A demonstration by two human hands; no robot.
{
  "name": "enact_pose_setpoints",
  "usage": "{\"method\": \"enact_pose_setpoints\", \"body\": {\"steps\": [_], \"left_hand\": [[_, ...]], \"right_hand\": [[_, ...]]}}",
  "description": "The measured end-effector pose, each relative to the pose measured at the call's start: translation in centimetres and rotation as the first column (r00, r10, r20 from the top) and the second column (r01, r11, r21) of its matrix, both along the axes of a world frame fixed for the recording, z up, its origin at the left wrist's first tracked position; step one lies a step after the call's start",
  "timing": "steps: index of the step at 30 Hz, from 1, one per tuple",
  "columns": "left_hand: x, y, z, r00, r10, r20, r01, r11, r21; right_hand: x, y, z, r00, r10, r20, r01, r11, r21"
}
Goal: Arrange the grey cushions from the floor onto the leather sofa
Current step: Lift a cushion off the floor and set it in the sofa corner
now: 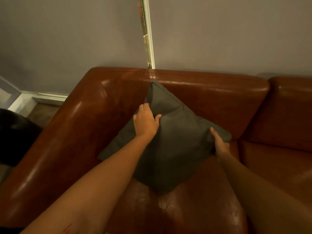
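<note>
A grey square cushion (175, 141) stands tilted like a diamond on the seat of the brown leather sofa (211, 97), its top corner leaning against the backrest near the left armrest. My left hand (146, 121) grips the cushion's upper left edge, fingers curled behind it and thumb on the front. My right hand (219, 144) holds the right corner, thumb on the front face and fingers hidden behind the fabric. No other cushion is in view.
The sofa's left armrest (55, 146) runs down the left side. A second seat section (287, 132) lies to the right. Grey blinds (67, 39) with a bead chain (147, 36) hang behind the backrest. A dark object (15, 137) sits at the far left.
</note>
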State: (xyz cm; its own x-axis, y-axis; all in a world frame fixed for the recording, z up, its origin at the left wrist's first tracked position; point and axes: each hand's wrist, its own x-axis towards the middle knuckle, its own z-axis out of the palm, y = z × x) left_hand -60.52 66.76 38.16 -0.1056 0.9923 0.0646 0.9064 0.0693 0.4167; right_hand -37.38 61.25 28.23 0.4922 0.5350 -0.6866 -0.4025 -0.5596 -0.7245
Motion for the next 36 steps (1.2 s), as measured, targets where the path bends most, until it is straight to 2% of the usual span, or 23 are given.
{"method": "enact_pose_setpoints", "body": {"steps": [2,4,6,8,10,12,15,18,20,22,24,26,28,30,32,34,36], "left_hand": [[0.5,-0.2,-0.4,0.999,-0.026,-0.023,0.026,1.0,0.005],[1.0,-0.5,-0.9,0.998,-0.05,-0.026,0.05,0.999,0.004],[1.7,-0.8,-1.2,0.997,-0.072,-0.028,0.073,0.997,0.018],[2.4,-1.2,-1.6,0.994,-0.106,-0.025,0.107,0.993,0.045],[3.0,-1.5,-1.9,0.986,-0.164,-0.011,0.164,0.985,0.061],[3.5,-1.8,-2.3,0.968,-0.249,0.029,0.247,0.967,0.059],[3.4,-1.7,-3.1,0.923,-0.369,0.112,0.363,0.929,0.065],[2.4,-1.6,-4.1,0.885,-0.452,0.114,0.441,0.891,0.108],[1.6,-1.9,-4.6,0.901,-0.407,0.153,0.391,0.912,0.122],[0.6,-2.2,-5.3,0.943,-0.295,0.155,0.276,0.952,0.134],[-0.8,-2.3,-6.3,0.985,-0.108,0.138,0.093,0.99,0.11],[-2.4,-2.4,-7.3,0.976,0.163,0.143,-0.168,0.985,0.024],[-4.2,-2.7,-8.2,0.873,0.46,0.162,-0.442,0.887,-0.133],[-5.5,-3.2,-9.0,0.716,0.67,0.194,-0.595,0.732,-0.333],[-6.0,-3.3,-9.4,0.582,0.767,0.269,-0.623,0.633,-0.46],[-6.2,-2.8,-9.4,0.461,0.821,0.336,-0.663,0.571,-0.485],[-7.2,-2.3,-9.5,0.253,0.9,0.356,-0.742,0.417,-0.526]], "right_hand": [[-0.4,0.8,1.1,0.962,0.086,0.26,-0.074,0.996,-0.057],[-1.3,1.8,2.7,0.815,0.217,0.537,-0.221,0.974,-0.058],[-2.6,3.4,4.8,0.687,0.259,0.679,-0.399,0.915,0.054],[-4.0,5.0,6.8,0.597,0.303,0.743,-0.569,0.813,0.125],[-5.6,6.2,8.4,0.522,0.374,0.766,-0.688,0.715,0.119],[-6.7,7.1,9.1,0.462,0.439,0.771,-0.749,0.658,0.074],[-6.7,7.4,8.5,0.415,0.455,0.788,-0.729,0.684,-0.011],[-6.1,7.2,7.7,0.414,0.42,0.807,-0.685,0.728,-0.028],[-6.1,7.4,7.4,0.419,0.403,0.813,-0.679,0.734,-0.013],[-6.2,7.6,7.2,0.43,0.394,0.812,-0.675,0.738,-0.001],[-6.1,7.9,6.9,0.448,0.394,0.802,-0.668,0.744,0.007],[-5.6,8.1,6.6,0.466,0.384,0.797,-0.657,0.754,0.02],[-5.1,8.1,6.4,0.478,0.374,0.795,-0.645,0.764,0.029],[-4.6,8.2,6.0,0.497,0.359,0.79,-0.632,0.774,0.045],[-4.3,8.3,5.7,0.515,0.347,0.784,-0.626,0.777,0.068],[-4.4,8.3,5.4,0.518,0.345,0.783,-0.627,0.776,0.073],[-4.6,8.3,5.2,0.522,0.337,0.784,-0.617,0.784,0.074]]}}
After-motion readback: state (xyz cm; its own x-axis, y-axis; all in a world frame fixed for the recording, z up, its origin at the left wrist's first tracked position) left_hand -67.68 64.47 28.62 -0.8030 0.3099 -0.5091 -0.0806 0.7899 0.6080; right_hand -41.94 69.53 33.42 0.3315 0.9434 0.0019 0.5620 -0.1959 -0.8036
